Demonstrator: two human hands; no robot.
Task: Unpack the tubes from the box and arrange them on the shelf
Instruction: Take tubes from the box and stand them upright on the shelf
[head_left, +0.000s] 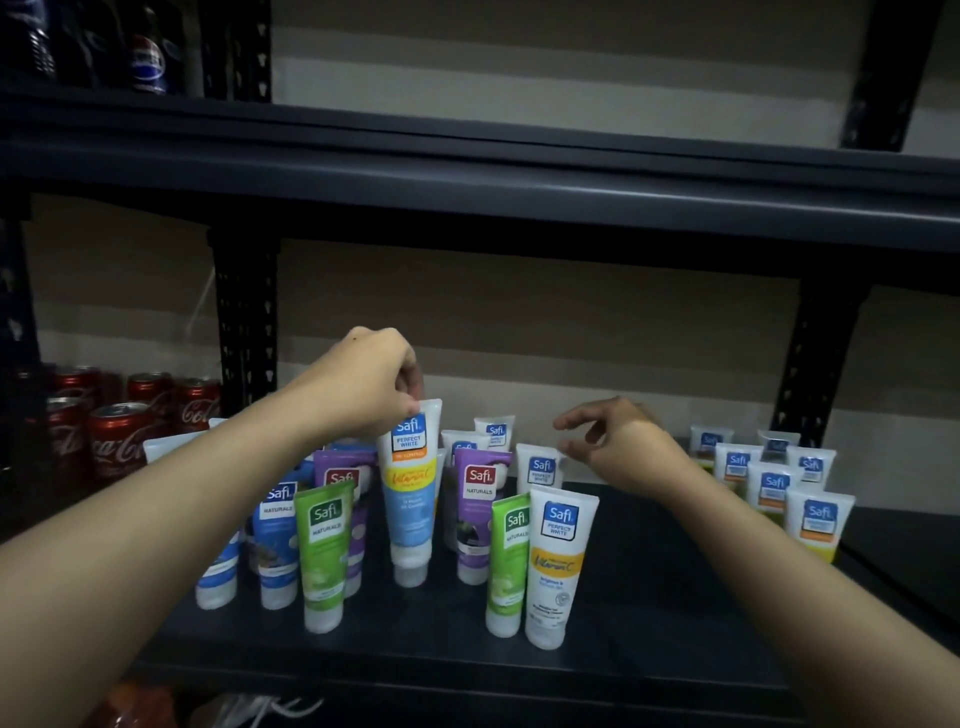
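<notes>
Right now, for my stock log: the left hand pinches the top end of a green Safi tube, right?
Not green: the head view shows the left hand pinching the top end of the white-and-blue Safi Perfect White tube.

We see a green tube (324, 561), a purple tube (480, 512), a white tube (558, 566) with a yellow band, a blue tube (411, 499) with orange and yellow bands, red cans (122, 441), a black shelf (675, 577) and a wall (519, 332) with tan and white stripes.

White, blue, green and purple plastic squeeze tubes (558, 566) are standing cap-down in clusters on the dark metal shelf (649, 597), the left hand (371, 382) pinching the crimped top of one white-and-blue tube (410, 504).
</notes>
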